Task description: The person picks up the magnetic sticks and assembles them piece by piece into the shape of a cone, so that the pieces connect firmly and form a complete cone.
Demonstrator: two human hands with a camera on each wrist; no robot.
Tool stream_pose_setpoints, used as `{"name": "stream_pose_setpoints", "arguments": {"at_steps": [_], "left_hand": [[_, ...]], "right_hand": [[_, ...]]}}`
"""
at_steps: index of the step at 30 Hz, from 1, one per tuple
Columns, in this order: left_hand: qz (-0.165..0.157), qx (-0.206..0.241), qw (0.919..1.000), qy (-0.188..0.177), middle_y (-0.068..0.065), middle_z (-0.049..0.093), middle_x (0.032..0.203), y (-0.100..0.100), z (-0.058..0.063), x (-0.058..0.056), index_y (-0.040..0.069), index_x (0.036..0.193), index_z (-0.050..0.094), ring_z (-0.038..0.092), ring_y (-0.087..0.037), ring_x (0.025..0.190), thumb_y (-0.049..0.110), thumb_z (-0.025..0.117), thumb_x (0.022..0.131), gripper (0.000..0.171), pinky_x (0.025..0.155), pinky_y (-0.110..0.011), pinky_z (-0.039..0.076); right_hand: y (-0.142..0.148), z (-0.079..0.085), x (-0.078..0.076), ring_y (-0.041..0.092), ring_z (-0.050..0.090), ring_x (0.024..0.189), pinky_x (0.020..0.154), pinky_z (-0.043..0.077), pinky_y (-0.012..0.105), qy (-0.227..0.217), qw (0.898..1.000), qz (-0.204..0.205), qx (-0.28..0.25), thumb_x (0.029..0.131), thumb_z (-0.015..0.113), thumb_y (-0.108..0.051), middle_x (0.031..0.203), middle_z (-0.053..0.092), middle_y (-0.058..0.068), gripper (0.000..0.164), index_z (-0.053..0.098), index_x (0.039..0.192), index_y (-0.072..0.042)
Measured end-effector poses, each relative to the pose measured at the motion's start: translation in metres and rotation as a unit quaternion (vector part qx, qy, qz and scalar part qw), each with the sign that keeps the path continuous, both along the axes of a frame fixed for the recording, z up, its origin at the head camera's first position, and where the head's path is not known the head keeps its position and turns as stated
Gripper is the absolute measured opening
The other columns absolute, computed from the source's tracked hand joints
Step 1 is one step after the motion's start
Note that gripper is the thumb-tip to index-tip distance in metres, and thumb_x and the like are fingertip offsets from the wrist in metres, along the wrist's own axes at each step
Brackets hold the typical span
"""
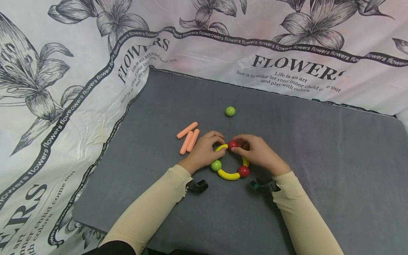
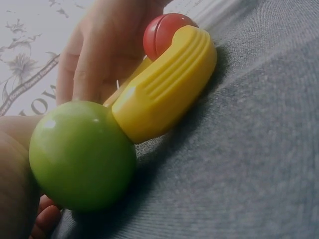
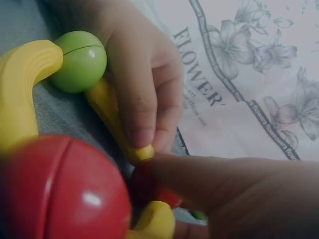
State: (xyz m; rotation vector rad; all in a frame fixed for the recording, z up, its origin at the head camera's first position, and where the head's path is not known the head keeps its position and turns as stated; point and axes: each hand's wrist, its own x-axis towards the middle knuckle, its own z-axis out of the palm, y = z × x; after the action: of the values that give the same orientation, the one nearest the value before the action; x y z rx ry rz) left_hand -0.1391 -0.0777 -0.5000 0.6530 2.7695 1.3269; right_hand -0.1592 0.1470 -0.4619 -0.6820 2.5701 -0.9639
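Note:
Curved yellow pieces and red and green balls form a ring on the grey table (image 1: pixel 318 159). At the ring's top, my left hand (image 1: pixel 204 150) pinches a curved yellow piece (image 1: pixel 222 147) near its end. Beside it, my right hand (image 1: pixel 259 152) grips the upper red ball (image 1: pixel 233 144) between thumb and fingers. In the right wrist view, the yellow piece (image 3: pixel 114 117) meets that ball, mostly hidden by the thumb. Nearest me lie a green ball (image 1: pixel 216 165), the lower yellow piece (image 1: pixel 228 175) and another red ball (image 1: pixel 243 171), joined end to end. A yellow piece (image 1: pixel 245 161) closes the right side.
Three salmon-coloured straight sticks (image 1: pixel 187 137) lie left of the ring. Beyond it rests a loose green ball (image 1: pixel 230 111). A white cloth (image 1: pixel 204 60) printed with flowers surrounds the table's far and left edges. Black straps (image 1: pixel 197 186) circle both wrists.

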Motion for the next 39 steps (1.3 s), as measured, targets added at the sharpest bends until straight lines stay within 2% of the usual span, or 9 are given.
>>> {"name": "stream_pose_setpoints", "arguments": {"at_steps": [5, 11, 19, 30, 35, 39], "left_hand": [[0.001, -0.002, 1.0, -0.003, 0.002, 0.058, 0.124, 0.0, 0.001, 0.001, 0.015, 0.102, 0.07, 0.053, -0.015, 0.118, 0.027, 0.067, 0.092, 0.016, 0.099, -0.031, 0.044], [0.005, 0.0, 1.0, -0.004, 0.003, 0.058, 0.123, 0.0, 0.001, 0.0, 0.016, 0.101, 0.07, 0.052, -0.014, 0.118, 0.026, 0.068, 0.091, 0.014, 0.099, -0.031, 0.044], [-0.003, 0.003, 1.0, -0.005, 0.002, 0.058, 0.123, 0.001, 0.001, 0.0, 0.016, 0.102, 0.07, 0.052, -0.014, 0.117, 0.027, 0.067, 0.092, 0.016, 0.1, -0.031, 0.044], [-0.008, -0.006, 0.9999, -0.008, 0.002, 0.058, 0.125, 0.007, 0.001, 0.0, 0.016, 0.106, 0.071, 0.051, -0.014, 0.12, 0.03, 0.066, 0.093, 0.02, 0.103, -0.031, 0.041], [-0.003, -0.004, 0.9995, -0.033, 0.001, 0.058, 0.125, 0.01, 0.007, 0.0, 0.015, 0.106, 0.071, 0.051, -0.017, 0.121, 0.03, 0.066, 0.093, 0.021, 0.104, -0.035, 0.041], [-0.009, -0.022, 0.9975, -0.066, 0.001, 0.058, 0.124, 0.007, 0.017, -0.004, 0.016, 0.107, 0.071, 0.054, -0.016, 0.118, 0.032, 0.065, 0.094, 0.022, 0.1, -0.033, 0.044]], "right_hand": [[0.007, 0.002, 0.004, 0.015, 0.056, 0.074, 0.065, 0.048, 0.032, -0.004, 1.0, 0.005, 0.019, 0.084, 0.078, -0.031, 0.092, 0.063, 0.001, 0.049, 0.062, 0.126, -0.011], [0.01, 0.003, 0.007, 0.014, 0.057, 0.073, 0.065, 0.049, 0.032, -0.004, 1.0, 0.004, 0.03, 0.086, 0.077, -0.026, 0.09, 0.064, 0.001, 0.037, 0.066, 0.118, -0.01], [0.009, 0.001, 0.008, 0.014, 0.056, 0.073, 0.066, 0.048, 0.032, 0.015, 0.999, -0.003, 0.029, 0.088, 0.074, -0.023, 0.09, 0.063, 0.002, 0.037, 0.065, 0.121, -0.007], [0.025, -0.019, 0.016, 0.014, 0.053, 0.071, 0.063, 0.044, 0.03, 0.061, 0.997, -0.04, -0.027, 0.087, 0.076, -0.029, 0.085, 0.059, -0.002, 0.031, 0.07, 0.112, -0.011], [0.028, -0.028, 0.021, 0.013, 0.052, 0.071, 0.062, 0.043, 0.028, 0.086, 0.993, -0.055, -0.063, 0.086, 0.077, -0.028, 0.083, 0.058, -0.003, 0.032, 0.071, 0.113, -0.011], [0.027, -0.033, 0.024, 0.011, 0.051, 0.071, 0.061, 0.043, 0.026, 0.1, 0.988, -0.069, -0.09, 0.086, 0.077, -0.028, 0.084, 0.058, -0.004, 0.031, 0.071, 0.112, -0.013]]}}
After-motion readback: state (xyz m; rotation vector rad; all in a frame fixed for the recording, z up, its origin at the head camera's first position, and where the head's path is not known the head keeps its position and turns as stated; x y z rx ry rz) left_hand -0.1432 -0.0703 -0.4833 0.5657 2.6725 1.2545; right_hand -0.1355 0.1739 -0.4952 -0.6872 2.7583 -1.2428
